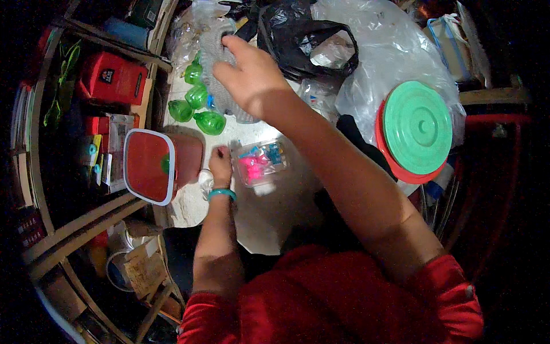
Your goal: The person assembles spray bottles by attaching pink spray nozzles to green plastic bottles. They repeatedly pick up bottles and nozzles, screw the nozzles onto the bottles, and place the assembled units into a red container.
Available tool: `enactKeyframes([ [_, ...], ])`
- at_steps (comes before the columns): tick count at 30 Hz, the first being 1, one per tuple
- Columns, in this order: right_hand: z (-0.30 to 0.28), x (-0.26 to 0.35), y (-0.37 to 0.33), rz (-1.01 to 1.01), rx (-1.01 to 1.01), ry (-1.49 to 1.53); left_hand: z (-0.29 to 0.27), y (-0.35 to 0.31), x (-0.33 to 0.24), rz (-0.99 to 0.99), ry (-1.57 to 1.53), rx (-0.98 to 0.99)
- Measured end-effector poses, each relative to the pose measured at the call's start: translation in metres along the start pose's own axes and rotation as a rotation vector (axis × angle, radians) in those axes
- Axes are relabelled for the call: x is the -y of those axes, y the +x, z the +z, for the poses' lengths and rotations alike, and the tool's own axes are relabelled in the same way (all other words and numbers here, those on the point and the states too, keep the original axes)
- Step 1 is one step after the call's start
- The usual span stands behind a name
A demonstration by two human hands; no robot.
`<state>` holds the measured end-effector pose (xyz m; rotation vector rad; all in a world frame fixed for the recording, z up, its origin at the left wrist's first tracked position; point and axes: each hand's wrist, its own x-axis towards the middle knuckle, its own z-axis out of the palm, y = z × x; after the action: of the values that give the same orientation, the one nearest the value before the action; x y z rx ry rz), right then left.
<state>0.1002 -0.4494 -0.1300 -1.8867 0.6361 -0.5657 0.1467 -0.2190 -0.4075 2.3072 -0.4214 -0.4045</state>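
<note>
My right hand point(252, 71) reaches to the far side of the table, over a grey knitted cloth point(215, 54). Its thumb and forefinger are apart; the other fingers are hidden. Nearer to me, my left hand point(221, 163) is closed, fingers curled; whatever they hold cannot be made out. Beside it lies a clear plastic box point(262, 163) with bright pink pieces point(252, 166) and small blue pieces point(275, 152). Several translucent green plastic cup-like pieces point(210, 122) stand left of the cloth. A red tub point(189, 157) with a white rim lies tipped on its side at left.
A black plastic bag point(292, 34) and a large clear plastic sheet point(389, 40) cover the far side. On the right sits a round green lid point(418, 127) over a red one point(387, 152). Wooden shelving point(48, 241) with a red box point(112, 79) borders the left.
</note>
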Motion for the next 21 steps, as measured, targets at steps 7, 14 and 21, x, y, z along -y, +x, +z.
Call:
enactKeyframes([
  [7,-0.019,-0.008,-0.006,-0.055,-0.001,-0.080,0.031,-0.014,0.051,-0.337,-0.234,-0.009],
  [14,-0.021,-0.006,-0.012,-0.054,0.123,-0.124,0.039,0.074,0.095,-0.602,-0.548,-0.105],
  [21,-0.013,-0.003,-0.016,-0.098,0.122,-0.157,0.049,0.147,0.103,-0.695,-0.555,-0.122],
])
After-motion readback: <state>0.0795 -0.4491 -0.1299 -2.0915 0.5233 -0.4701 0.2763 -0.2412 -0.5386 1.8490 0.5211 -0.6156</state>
